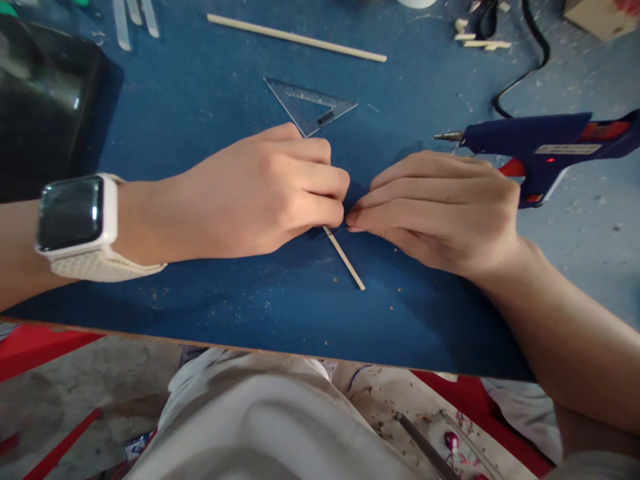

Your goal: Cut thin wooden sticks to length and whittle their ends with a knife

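A person's left hand (290, 183) curls closed over the upper end of a thin wooden stick (345, 259) at the center of the frame, its lower end bare above the blue bench (200, 297). The right hand (430, 207), fingertips pinched together, grips a fine dark strand (336, 232) crossing the wood. The stick looks light, stiff and dry, unlikely to slip but apt to snap if bent; a pinch beside the crossing should steady it best.

Blue tabletop (200, 293): clear set square (325, 119), long wooden dowel (297, 38) beyond it, blue glue gun (525, 138) at right.
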The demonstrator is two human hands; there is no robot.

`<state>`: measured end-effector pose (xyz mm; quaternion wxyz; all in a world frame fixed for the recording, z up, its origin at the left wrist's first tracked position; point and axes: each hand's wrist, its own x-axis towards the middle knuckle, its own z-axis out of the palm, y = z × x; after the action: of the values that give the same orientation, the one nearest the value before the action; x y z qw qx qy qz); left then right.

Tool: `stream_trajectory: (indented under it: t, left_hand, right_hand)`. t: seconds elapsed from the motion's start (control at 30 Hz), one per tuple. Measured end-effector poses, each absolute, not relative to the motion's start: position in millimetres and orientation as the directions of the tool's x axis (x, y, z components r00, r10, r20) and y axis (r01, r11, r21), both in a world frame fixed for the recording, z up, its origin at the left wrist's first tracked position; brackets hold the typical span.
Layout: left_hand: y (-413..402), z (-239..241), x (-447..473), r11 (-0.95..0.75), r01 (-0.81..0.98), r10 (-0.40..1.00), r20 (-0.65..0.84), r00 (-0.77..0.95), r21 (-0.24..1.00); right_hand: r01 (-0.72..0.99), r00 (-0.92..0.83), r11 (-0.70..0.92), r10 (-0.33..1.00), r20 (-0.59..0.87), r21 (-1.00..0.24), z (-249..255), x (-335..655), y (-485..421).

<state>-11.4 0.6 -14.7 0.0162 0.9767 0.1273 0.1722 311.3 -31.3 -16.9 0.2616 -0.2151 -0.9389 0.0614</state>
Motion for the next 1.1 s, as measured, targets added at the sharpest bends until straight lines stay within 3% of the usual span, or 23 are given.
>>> stream_trajectory:
  t: [0.2,0.43,0.6,0.73,0.93,1.1]
  left_hand:
    - [1.1,-14.1,-12.3,-0.971,0.217,0.239,0.361,0.902,0.099]
    - [2.0,-14.1,-11.4,-0.974,0.222,0.219,0.362,0.906,0.034]
    - [2.2,-15.1,-11.8,-0.971,0.229,0.236,0.351,0.906,0.062]
    - [2.0,-16.9,-11.0,-0.972,0.225,0.232,0.378,0.896,0.063]
    - [4.1,-13.9,-13.7,-0.984,0.176,0.167,0.419,0.893,0.018]
    - [1.7,-10.8,-14.6,-0.980,0.197,0.178,0.397,0.900,-0.006]
  right_hand:
    - [0.324,-0.784,0.924,0.383,0.489,-0.203,-16.2,305.0,-34.3]
    - [0.363,-0.765,0.903,0.429,0.479,-0.230,-16.8,308.3,-30.3]
    - [0.347,-0.780,0.919,0.394,0.486,-0.187,-16.5,299.0,-33.1]
    - [0.391,-0.766,0.898,0.440,0.468,-0.203,-14.9,306.2,-25.3]
    - [0.395,-0.780,0.910,0.404,0.477,-0.123,-13.2,322.3,-19.5]
    - [0.416,-0.744,0.883,0.469,0.477,-0.219,-12.8,321.5,-24.8]
